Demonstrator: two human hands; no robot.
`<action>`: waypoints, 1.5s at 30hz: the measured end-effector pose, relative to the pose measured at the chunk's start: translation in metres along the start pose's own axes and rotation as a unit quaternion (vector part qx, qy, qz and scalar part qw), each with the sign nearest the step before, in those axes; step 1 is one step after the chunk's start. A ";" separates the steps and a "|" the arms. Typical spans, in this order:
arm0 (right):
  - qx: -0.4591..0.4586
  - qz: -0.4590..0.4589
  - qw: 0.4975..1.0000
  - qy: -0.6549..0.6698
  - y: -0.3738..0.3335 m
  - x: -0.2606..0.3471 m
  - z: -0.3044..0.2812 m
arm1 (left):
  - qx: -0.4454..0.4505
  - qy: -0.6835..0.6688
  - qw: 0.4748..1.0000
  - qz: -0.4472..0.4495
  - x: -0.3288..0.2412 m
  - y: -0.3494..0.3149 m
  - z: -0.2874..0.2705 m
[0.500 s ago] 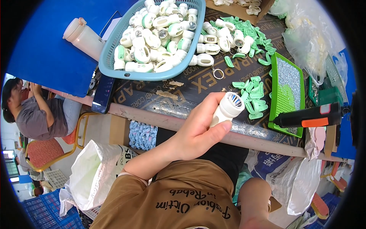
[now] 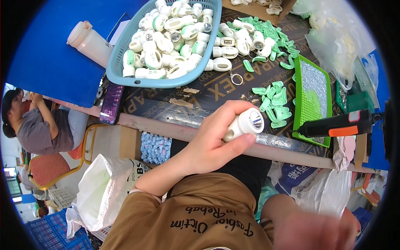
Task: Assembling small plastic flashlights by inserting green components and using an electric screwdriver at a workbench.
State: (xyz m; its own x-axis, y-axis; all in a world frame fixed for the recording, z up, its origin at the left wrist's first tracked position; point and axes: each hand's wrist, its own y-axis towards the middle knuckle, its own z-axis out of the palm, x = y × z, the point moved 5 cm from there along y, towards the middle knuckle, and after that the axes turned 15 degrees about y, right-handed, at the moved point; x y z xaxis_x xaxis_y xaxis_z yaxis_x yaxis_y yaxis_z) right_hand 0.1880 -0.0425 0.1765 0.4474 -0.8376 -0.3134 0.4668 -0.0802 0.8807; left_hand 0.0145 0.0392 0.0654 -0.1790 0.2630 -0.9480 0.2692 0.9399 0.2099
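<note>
My left hand is wrapped round a small white flashlight, its lens end turned up and to the right, just over the table's front edge. Low at the right, my right hand is a blur of motion; its fingers cannot be made out. Loose green plastic covers lie in a small heap beyond the flashlight. Further back, several white flashlights lie beside a larger pile of green covers, one with a key ring.
A blue basket piled with white and green flashlights stands at the back left. A green tray of small metal screws sits at the right, with a black and orange power screwdriver across its near end. A phone and a bottle are at the left.
The flashlight in my left hand has tilted, its lens now facing more to the right. My right hand has come into view at the lower right. The phone's screen has lit up.
</note>
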 end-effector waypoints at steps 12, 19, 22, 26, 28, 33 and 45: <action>-0.164 0.795 0.574 0.109 -0.113 -0.058 -0.048 | 0.013 0.205 0.967 0.153 -0.015 -0.003 -0.005; -0.244 0.815 0.486 0.197 -0.133 -0.053 -0.057 | 0.028 0.311 0.926 0.214 -0.021 -0.004 -0.002; -0.261 0.816 0.490 0.162 -0.136 -0.043 -0.056 | 0.039 0.320 0.921 0.220 -0.020 -0.010 0.001; -0.264 0.791 0.536 0.133 -0.139 -0.042 -0.057 | 0.039 0.374 0.906 0.195 -0.034 0.001 -0.011; -0.255 0.752 0.596 0.115 -0.144 -0.042 -0.066 | -0.027 0.466 0.866 0.181 -0.050 0.018 -0.036; -0.165 0.750 0.641 -0.008 -0.147 -0.023 -0.078 | -0.238 0.692 0.672 0.112 -0.048 0.077 -0.151; 0.423 0.492 0.642 -0.408 -0.157 0.002 -0.067 | -0.058 0.676 0.724 0.123 0.025 0.189 0.001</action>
State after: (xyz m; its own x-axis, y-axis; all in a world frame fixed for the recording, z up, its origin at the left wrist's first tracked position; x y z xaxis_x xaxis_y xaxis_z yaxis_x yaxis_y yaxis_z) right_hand 0.1670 0.0046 0.0139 -0.5017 -0.6836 0.5301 -0.4712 0.7299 0.4952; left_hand 0.0615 0.2232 0.0813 -0.9236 0.3232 0.2063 0.3821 0.8200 0.4261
